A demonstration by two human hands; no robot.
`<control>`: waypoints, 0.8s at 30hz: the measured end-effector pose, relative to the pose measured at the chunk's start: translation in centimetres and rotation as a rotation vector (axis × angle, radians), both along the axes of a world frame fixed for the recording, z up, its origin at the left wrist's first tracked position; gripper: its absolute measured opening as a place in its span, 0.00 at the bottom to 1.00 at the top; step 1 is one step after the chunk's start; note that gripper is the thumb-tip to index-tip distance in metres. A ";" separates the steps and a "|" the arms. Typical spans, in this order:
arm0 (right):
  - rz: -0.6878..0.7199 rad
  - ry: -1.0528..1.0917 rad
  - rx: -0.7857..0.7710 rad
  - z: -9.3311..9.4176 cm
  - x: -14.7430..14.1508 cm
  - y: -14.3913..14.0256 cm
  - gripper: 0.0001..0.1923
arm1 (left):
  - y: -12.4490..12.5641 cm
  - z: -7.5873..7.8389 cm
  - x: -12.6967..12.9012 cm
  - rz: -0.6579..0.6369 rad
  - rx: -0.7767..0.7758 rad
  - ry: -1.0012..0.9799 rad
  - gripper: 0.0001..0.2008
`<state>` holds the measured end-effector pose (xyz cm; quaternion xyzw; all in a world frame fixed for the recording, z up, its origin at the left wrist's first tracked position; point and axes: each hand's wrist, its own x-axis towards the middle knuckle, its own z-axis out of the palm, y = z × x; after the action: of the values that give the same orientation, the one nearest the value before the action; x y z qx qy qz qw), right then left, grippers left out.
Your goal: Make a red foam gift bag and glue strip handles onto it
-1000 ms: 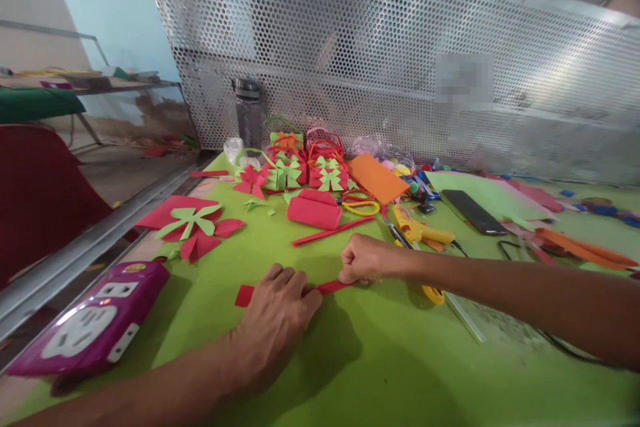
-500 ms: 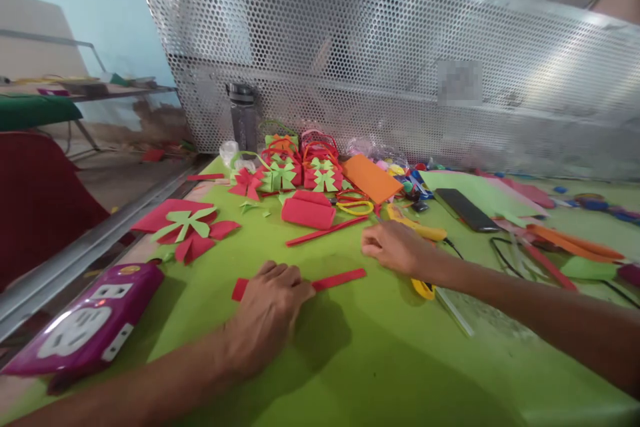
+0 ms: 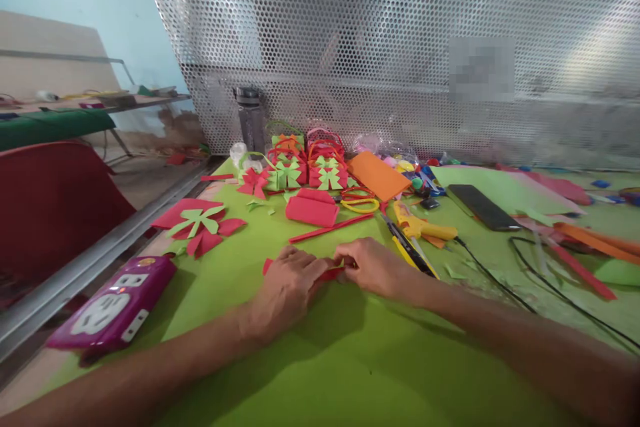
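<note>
My left hand (image 3: 286, 290) and my right hand (image 3: 369, 265) meet over a red paper strip (image 3: 331, 273) lying on the green table cover (image 3: 350, 360). Both hands pinch the strip, which is mostly hidden under the fingers; its left end pokes out beyond the left knuckles. A longer thin red strip (image 3: 330, 228) lies just beyond the hands. A folded red paper piece (image 3: 313, 207) sits behind that. Red and green paper bow boxes (image 3: 305, 170) stand further back.
A purple power strip (image 3: 113, 303) lies at the left edge. A yellow glue gun (image 3: 423, 227), a yellow cutter (image 3: 407, 250), a black phone (image 3: 483, 207) and black cable (image 3: 530, 280) lie to the right. A perforated metal screen (image 3: 390, 47) closes the back.
My right hand let go of the strip, reached away to the right, then came back onto it. Both hands now sit close together on the strip, and the camera shifted slightly.
</note>
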<state>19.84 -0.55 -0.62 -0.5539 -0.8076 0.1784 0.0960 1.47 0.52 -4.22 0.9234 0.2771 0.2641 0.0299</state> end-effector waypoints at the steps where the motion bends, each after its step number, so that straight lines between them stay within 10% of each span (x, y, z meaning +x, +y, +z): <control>1: 0.008 -0.012 0.009 0.0 -0.1 -0.2 0.06 | -0.1 0.2 -0.2 0.015 0.021 0.026 0.09; 13: 0.171 -0.219 0.463 -2.6 -0.7 -2.2 0.07 | -0.2 0.6 -1.2 0.035 0.165 0.141 0.13; 24: 0.198 -0.262 0.484 -2.9 -0.3 -2.5 0.10 | -0.1 1.4 -5.9 0.187 0.052 0.209 0.14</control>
<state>19.50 -3.08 -3.53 -0.4518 -0.8822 -0.0839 0.1022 -4.41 0.44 -2.87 0.9164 0.3566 0.1754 -0.0479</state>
